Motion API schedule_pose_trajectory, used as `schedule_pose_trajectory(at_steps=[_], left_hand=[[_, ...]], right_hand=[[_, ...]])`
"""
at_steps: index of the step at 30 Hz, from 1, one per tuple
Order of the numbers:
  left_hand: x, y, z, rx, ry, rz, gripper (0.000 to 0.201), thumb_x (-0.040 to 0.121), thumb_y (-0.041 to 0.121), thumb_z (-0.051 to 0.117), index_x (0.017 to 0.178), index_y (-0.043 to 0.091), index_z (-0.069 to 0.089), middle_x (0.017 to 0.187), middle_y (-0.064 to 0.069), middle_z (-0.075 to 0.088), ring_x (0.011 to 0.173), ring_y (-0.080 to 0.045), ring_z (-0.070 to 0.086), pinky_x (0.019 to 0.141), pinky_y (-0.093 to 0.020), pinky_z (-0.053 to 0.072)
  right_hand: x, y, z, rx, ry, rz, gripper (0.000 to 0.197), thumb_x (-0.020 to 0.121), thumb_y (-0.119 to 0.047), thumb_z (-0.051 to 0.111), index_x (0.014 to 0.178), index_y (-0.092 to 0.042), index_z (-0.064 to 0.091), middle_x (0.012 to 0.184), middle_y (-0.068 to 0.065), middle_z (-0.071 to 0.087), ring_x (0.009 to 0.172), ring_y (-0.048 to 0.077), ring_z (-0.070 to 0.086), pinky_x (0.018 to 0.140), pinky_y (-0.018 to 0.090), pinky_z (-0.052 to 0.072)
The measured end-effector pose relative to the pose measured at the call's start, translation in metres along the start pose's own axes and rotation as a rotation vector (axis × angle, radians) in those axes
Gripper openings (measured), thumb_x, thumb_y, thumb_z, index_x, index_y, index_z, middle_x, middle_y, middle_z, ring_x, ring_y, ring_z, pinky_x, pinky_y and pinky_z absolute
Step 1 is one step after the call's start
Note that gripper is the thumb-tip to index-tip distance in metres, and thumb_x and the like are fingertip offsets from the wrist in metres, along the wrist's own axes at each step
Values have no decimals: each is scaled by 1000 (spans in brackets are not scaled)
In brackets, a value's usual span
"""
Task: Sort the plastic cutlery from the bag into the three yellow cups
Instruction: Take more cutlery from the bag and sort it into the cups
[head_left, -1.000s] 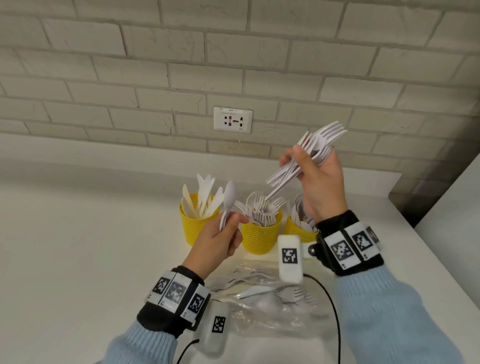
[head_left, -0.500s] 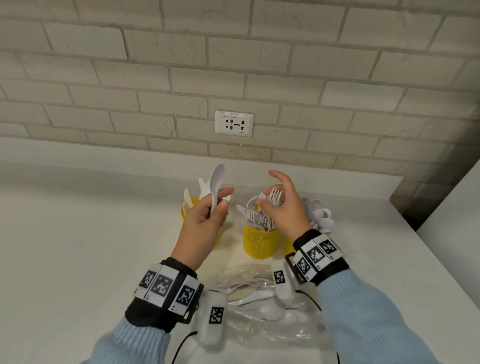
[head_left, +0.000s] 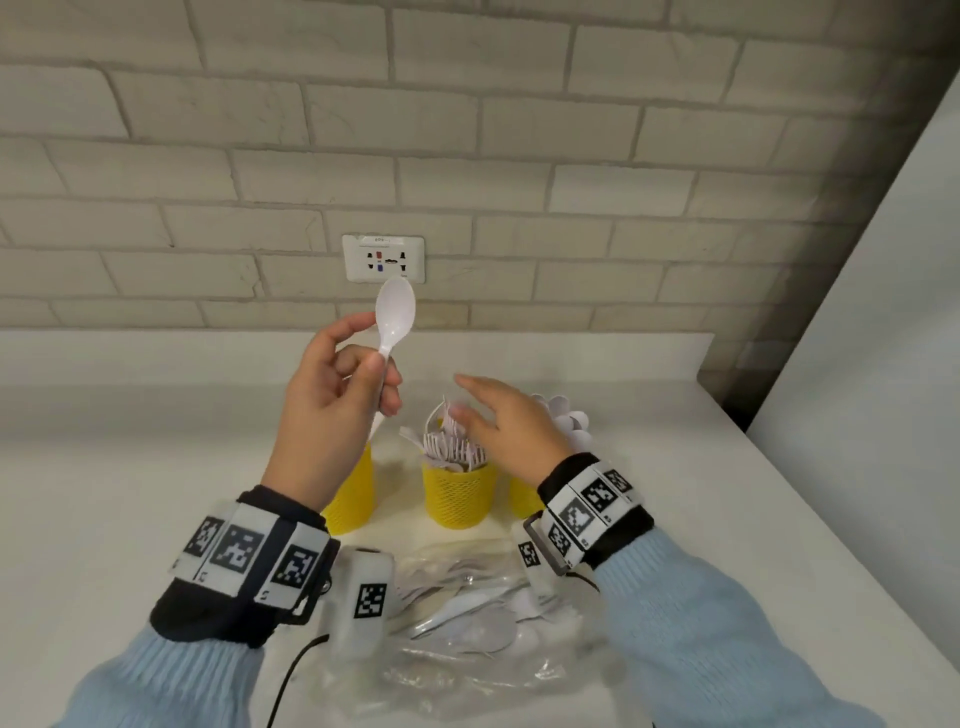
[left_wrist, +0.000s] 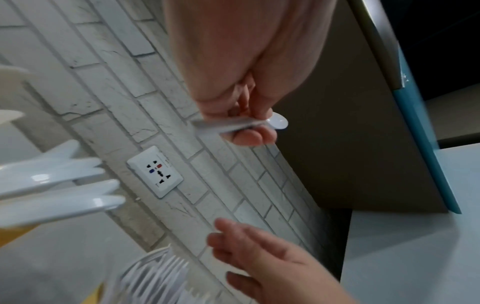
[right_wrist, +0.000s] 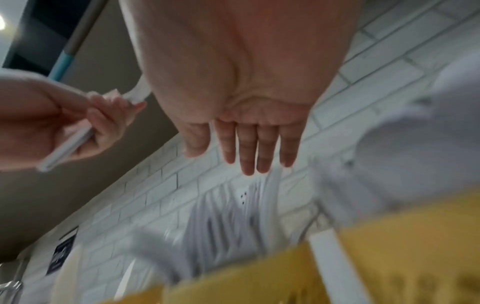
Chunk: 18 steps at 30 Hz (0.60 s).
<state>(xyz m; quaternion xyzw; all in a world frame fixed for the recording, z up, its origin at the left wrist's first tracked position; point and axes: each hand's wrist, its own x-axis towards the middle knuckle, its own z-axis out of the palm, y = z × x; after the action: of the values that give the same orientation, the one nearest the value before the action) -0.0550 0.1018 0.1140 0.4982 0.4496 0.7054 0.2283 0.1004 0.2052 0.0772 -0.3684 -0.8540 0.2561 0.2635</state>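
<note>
My left hand (head_left: 358, 364) pinches a white plastic spoon (head_left: 395, 312) by its handle, bowl up, above the left yellow cup (head_left: 353, 493); the left wrist view shows the spoon (left_wrist: 275, 122) between my fingers. My right hand (head_left: 488, 415) hovers flat, fingers straight and empty, over the middle yellow cup (head_left: 457, 493) full of forks (head_left: 457, 447); the right wrist view shows those fingers (right_wrist: 249, 148) just above the blurred forks (right_wrist: 228, 226). The right yellow cup (head_left: 522, 499), holding spoons (head_left: 569, 421), is mostly hidden behind my right wrist. The clear bag (head_left: 467, 623) with more cutlery lies in front.
The cups stand on a white counter (head_left: 130, 493) against a brick wall with a socket plate (head_left: 383, 258). A white cabinet side (head_left: 857, 338) rises at the right. A black cable (head_left: 291, 675) runs from my left wrist.
My right hand dropped its bundle of forks into the middle cup and now hovers flat and empty. My left hand rose with the spoon and shifted right.
</note>
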Motion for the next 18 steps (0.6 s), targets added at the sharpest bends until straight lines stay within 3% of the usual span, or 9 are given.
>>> schedule_pose_trajectory(at_steps=[3, 6, 8, 10, 14, 18], left_hand=[[10, 11, 13, -57, -38, -12, 46, 93, -4, 50, 130, 22, 42, 74, 0, 66, 71, -18, 71, 76, -30, 59], [21, 13, 32, -51, -81, -24, 64, 90, -7, 53, 135, 33, 33, 86, -12, 56, 82, -22, 73, 86, -35, 57], [27, 8, 51, -20, -125, -43, 69, 91, -7, 52, 138, 38, 27, 88, -10, 48, 86, -21, 73, 86, -35, 56], [32, 2, 73, -6, -172, -73, 67, 92, -7, 50, 137, 36, 26, 88, -5, 47, 89, -19, 72, 82, -34, 58], [36, -18, 110, 18, -234, -122, 57, 90, -14, 42, 115, 36, 34, 90, -7, 52, 94, -15, 70, 83, -40, 54], [33, -42, 140, 99, -284, -202, 37, 96, -2, 40, 113, 30, 35, 91, 0, 52, 91, -15, 69, 78, -36, 54]], right_hand=[[-11, 13, -39, -65, 135, 5, 62, 83, -49, 61, 137, -25, 44, 142, -1, 45, 132, 15, 38, 112, 34, 31], [-20, 38, -69, -210, -61, 196, 105, 61, -58, 76, 146, -25, 24, 151, 2, 29, 138, 19, 29, 113, 36, 29], [-24, 52, -70, -239, -229, 282, 124, 51, -53, 84, 148, -25, 12, 153, 3, 23, 138, 21, 28, 111, 34, 30], [-26, 63, -63, -198, -289, 303, 128, 49, -49, 87, 149, -26, 10, 152, 3, 27, 135, 19, 34, 107, 30, 33], [-25, 77, -52, -127, -204, 280, 116, 54, -39, 86, 147, -26, 17, 143, 4, 38, 127, 20, 44, 104, 31, 39], [-27, 85, -46, -77, -146, 274, 111, 51, -42, 82, 144, -30, 22, 135, -1, 43, 119, 20, 51, 99, 37, 46]])
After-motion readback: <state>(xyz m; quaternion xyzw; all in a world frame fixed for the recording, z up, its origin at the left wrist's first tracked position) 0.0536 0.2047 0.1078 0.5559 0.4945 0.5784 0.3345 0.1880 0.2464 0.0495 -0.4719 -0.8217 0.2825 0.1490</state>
